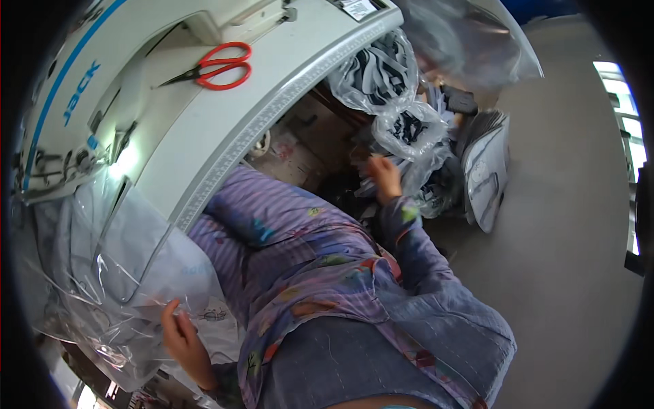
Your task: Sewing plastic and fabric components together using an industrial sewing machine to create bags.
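Note:
My left hand [185,343] lies at the lower left against clear plastic sheeting [146,286], its fingers slightly apart. The sheeting drapes from under the lit needle area of a white sewing machine [58,88] and over the table's near edge. To the right of my lap, my right hand [385,178] is raised beside clear plastic bags [412,136] stuffed with dark and grey strips. Its fingers are curled together; whatever they may hold is too small to make out.
Red-handled scissors [221,67] lie on the white machine table [197,136], whose curved front edge carries a ruler scale. A stack of flat grey-white pieces [486,170] stands beside the bags at right. More clear plastic [470,41] hangs at the top. Grey floor [558,204] stretches beyond.

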The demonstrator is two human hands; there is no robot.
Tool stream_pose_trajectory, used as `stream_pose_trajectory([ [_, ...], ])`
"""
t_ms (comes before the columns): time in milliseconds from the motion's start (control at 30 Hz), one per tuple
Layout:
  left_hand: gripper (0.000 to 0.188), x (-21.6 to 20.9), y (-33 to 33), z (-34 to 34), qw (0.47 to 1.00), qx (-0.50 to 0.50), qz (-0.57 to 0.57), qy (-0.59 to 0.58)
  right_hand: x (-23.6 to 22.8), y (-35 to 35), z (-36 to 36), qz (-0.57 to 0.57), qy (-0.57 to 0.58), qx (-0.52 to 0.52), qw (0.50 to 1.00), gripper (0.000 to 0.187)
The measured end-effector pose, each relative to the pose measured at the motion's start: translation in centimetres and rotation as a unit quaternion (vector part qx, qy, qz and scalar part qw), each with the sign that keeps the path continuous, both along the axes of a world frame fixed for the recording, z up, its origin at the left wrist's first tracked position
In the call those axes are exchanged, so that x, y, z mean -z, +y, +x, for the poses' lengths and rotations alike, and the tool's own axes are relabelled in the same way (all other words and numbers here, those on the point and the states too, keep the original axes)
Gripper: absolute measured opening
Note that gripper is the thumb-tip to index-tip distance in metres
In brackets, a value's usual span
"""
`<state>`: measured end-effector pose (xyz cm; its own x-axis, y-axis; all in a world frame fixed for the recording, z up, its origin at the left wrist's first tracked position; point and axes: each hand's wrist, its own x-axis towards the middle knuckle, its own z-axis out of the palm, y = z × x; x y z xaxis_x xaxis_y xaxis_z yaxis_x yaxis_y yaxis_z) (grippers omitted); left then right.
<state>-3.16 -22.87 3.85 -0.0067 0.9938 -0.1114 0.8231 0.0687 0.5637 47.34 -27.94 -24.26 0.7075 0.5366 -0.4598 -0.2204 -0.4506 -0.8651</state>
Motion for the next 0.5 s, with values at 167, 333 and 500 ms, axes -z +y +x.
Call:
stream_pose_trajectory([
  [167, 0.018, -0.2, 3.2, 4.6, 0.992, 0.05, 0.114, -0.018, 13.1, -12.7, 13.6, -0.046, -0.014, 0.214, 0.976, 0.027],
  [333, 0.016, -0.8, 3.4, 8.3, 0.984, 0.156, 0.09, 0.005, 15.2, -8.2, 12.7, -0.341, -0.158, 0.217, 0.901, 0.053],
  [500, 0.015, -0.1, 3.5, 8.1, 0.985, 0.159, 0.063, -0.028, 14.9, -9.8, 13.9, -0.326, -0.188, 0.132, 0.917, 0.046],
])
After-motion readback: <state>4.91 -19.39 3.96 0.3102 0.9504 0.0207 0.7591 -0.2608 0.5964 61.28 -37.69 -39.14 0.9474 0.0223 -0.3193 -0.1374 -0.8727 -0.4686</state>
